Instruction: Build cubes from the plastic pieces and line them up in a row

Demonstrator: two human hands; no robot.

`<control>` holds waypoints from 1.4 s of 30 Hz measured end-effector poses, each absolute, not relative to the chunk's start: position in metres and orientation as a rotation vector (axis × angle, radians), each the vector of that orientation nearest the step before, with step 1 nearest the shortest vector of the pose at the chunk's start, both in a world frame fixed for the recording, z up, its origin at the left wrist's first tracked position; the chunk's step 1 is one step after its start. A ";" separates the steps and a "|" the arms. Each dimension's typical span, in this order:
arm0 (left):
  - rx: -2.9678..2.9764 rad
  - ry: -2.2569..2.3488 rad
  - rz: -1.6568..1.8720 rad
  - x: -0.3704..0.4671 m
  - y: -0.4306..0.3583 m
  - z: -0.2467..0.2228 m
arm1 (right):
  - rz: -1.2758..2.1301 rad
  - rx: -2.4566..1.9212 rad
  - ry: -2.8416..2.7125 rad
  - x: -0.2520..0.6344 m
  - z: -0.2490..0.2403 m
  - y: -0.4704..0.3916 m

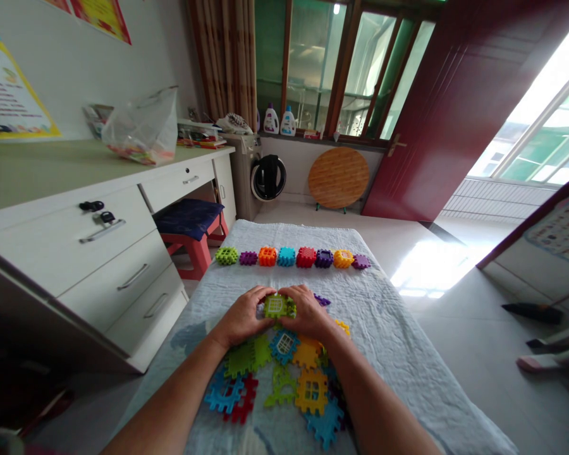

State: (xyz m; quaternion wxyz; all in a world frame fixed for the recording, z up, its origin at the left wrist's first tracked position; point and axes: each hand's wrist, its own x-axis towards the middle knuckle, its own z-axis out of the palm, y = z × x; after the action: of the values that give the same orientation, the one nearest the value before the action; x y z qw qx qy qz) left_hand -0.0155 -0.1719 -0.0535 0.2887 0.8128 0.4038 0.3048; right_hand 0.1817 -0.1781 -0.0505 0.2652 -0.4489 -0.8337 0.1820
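Between my two hands is a light green interlocking block [275,306] with a white window grid on its face. My left hand [247,316] closes on its left side, thumb below and fingers above. From the right, my right hand [308,313] grips it the same way. Loose toothed panels lie on the cloth around my wrists: green panels [249,355], a blue one with a window [284,345], a yellow one with a window [312,390], a blue frame [224,392] and a red one [243,399]. A purple piece [322,300] shows beside my right hand.
Beyond my hands a row of assembled blocks, among them a green [226,256], an orange [267,256] and a red one [306,257], crosses the cloth-covered table [398,354]. A red stool [194,249] and a white desk [109,278] stand left.
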 end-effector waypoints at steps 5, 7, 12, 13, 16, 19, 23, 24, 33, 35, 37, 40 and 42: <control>2.202 1.108 0.831 -0.016 -0.172 -0.052 | 0.502 -1.208 -2.259 0.182 -0.050 -0.178; 2.209 1.113 0.839 -0.016 -0.172 -0.052 | 0.502 -1.209 -2.261 0.182 -0.050 -0.178; 2.216 1.115 0.839 -0.016 -0.172 -0.053 | 0.503 -1.216 -2.266 0.182 -0.055 -0.177; 2.217 1.114 0.840 -0.016 -0.172 -0.053 | 0.504 -1.216 -2.265 0.182 -0.055 -0.177; 2.213 1.109 0.842 -0.017 -0.171 -0.054 | 0.505 -1.218 -2.258 0.183 -0.055 -0.177; 2.198 1.110 0.839 -0.017 -0.171 -0.054 | 0.491 -1.210 -2.249 0.183 -0.054 -0.177; 2.190 1.109 0.832 -0.016 -0.171 -0.053 | 0.494 -1.214 -2.251 0.183 -0.055 -0.177; 2.190 1.104 0.831 -0.016 -0.171 -0.054 | 0.495 -1.215 -2.252 0.183 -0.056 -0.177; 2.238 1.098 0.811 -0.014 -0.172 -0.056 | 0.485 -1.221 -2.269 0.183 -0.057 -0.176; 2.256 1.096 0.794 -0.014 -0.172 -0.054 | 0.487 -1.222 -2.278 0.182 -0.057 -0.177; 2.269 1.105 0.781 -0.014 -0.172 -0.053 | 0.482 -1.224 -2.276 0.182 -0.057 -0.177; 2.276 1.121 0.769 -0.015 -0.172 -0.053 | 0.477 -1.223 -2.272 0.182 -0.058 -0.177; 2.275 1.125 0.764 -0.015 -0.172 -0.052 | 0.481 -1.219 -2.275 0.182 -0.057 -0.178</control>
State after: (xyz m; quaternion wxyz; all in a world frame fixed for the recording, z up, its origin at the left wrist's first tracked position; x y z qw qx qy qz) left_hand -0.0149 -0.1718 -0.0525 0.2433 0.8326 0.4116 0.2796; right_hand 0.1817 -0.1780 -0.0574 0.2552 -0.4488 -0.8379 0.1770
